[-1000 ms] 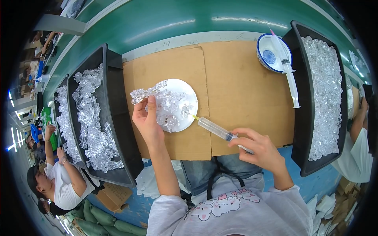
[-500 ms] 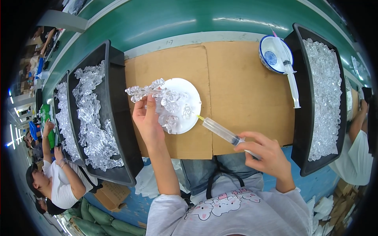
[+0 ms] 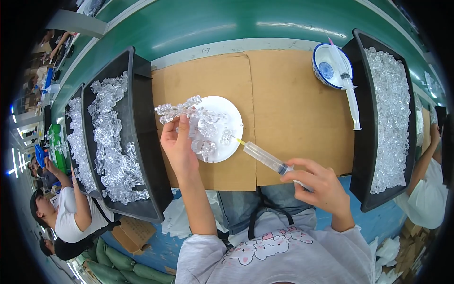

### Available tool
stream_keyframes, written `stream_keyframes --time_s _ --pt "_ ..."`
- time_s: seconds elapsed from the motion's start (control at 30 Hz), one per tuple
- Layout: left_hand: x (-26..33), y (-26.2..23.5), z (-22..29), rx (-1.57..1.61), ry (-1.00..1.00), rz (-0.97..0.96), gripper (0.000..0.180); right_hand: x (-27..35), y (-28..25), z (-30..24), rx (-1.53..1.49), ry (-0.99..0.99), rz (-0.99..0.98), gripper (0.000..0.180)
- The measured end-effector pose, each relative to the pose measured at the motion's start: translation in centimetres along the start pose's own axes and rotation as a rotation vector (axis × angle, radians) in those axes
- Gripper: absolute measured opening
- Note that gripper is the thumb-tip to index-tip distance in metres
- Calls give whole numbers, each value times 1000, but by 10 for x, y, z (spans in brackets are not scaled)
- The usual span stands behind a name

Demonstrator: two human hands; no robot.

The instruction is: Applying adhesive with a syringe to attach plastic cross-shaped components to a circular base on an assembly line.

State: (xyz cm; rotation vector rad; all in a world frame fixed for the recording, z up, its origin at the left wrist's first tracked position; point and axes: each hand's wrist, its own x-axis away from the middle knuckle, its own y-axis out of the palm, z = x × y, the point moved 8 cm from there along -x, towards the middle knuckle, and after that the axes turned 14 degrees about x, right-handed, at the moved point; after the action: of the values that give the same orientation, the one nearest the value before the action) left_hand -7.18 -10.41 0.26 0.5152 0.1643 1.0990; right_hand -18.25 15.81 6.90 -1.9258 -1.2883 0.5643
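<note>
Toward the worktop's near edge, left of centre, your left hand pinches a clear beaded cluster over the white plate, likely for steadiness; your right hand grasps the syringe rearward, leaving its yellow tip aimed plateward.

Matt cardboard lies beneath the smooth white plate, with glossy, bumpy clear pieces over its left, a smooth clear-plastic syringe at its right and a shiny green surface beyond it.
</note>
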Motion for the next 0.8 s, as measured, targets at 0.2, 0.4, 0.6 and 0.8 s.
stream_keyframes --time_s 0.2,0.4,0.6,0.8 --pt "-1 -3 -1 26 -20 7 18 1 -6 3 -68 39 80 33" --pt "-1 3 -2 137 -108 -11 20 12 -21 9 -129 51 123 30" --pt "-1 -4 -10 297 -190 -27 17 25 -25 19 -199 58 217 31" --pt "-1 -3 -14 361 -218 -38 16 28 -25 22 -217 85 229 32"
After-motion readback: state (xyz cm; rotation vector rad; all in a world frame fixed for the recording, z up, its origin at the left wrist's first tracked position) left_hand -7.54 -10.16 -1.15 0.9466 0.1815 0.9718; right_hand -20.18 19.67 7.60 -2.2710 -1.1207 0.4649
